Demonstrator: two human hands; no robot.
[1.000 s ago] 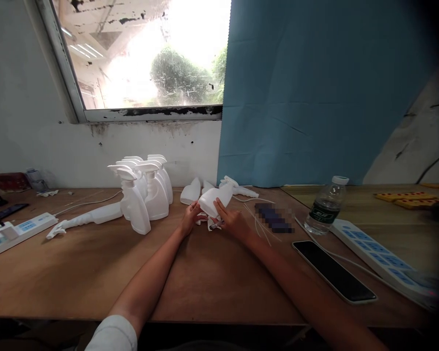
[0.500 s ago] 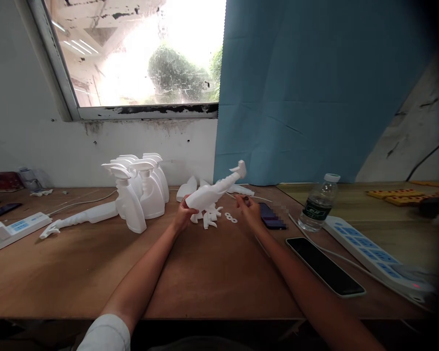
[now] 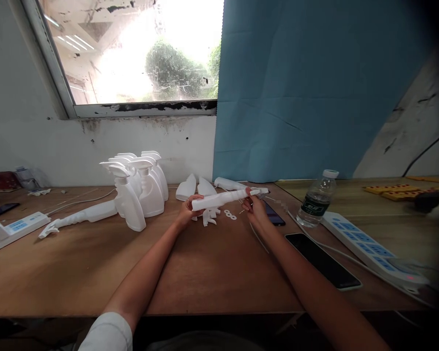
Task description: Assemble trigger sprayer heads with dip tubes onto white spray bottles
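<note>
A white spray bottle [image 3: 223, 199] lies nearly level in the air above the table. My left hand [image 3: 188, 212] is closed round its base end. At the neck and spray head, my right hand [image 3: 256, 208] has its fingers closed; small details between them are too fine to make out. A thin pale tube [image 3: 259, 239] trails below the right hand. Under the bottle lie several small white trigger pieces [image 3: 209, 218] and a few white rings [image 3: 229, 214]. Behind it are white shroud-shaped parts [image 3: 187, 188] and another white bottle [image 3: 229, 184] on its side.
Several white spray bottles [image 3: 153, 195] stand at left, with one lying bottle [image 3: 88, 214] beside them. To the right are a dark phone [image 3: 274, 214], a larger phone [image 3: 322, 261], a water bottle [image 3: 315, 202] and a power strip [image 3: 366, 248]. Another power strip [image 3: 22, 229] lies far left.
The held spray bottle has swung from tilted up to nearly level, its head lowered to the right. My right hand has come to the bottle's head end and closed there.
</note>
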